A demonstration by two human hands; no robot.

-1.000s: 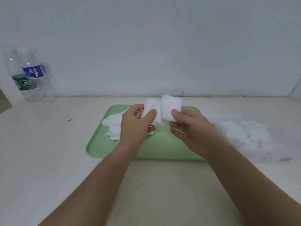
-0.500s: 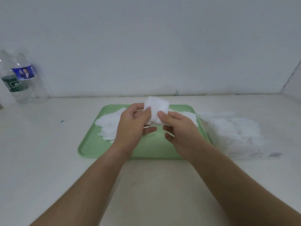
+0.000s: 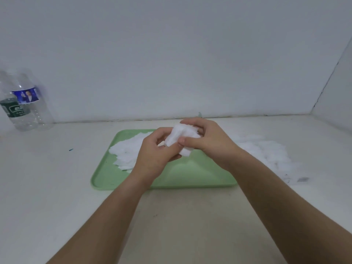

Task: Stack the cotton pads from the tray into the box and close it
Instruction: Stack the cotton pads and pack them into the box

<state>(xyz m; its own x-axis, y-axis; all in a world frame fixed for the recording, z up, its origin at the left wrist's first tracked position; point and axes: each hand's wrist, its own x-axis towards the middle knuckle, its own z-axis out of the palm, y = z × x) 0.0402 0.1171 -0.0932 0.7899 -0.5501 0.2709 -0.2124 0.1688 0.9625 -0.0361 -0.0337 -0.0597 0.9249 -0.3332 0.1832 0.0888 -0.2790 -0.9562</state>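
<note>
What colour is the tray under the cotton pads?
Light green tray, shown in the head view.

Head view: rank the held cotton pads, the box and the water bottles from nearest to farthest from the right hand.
1. The held cotton pads: gripped by the right hand itself, above the tray.
2. The box: just right of the tray, on that hand's side.
3. The water bottles: far left, at the back.

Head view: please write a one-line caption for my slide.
Left hand and right hand hold a stack of cotton pads above the green tray.
</note>
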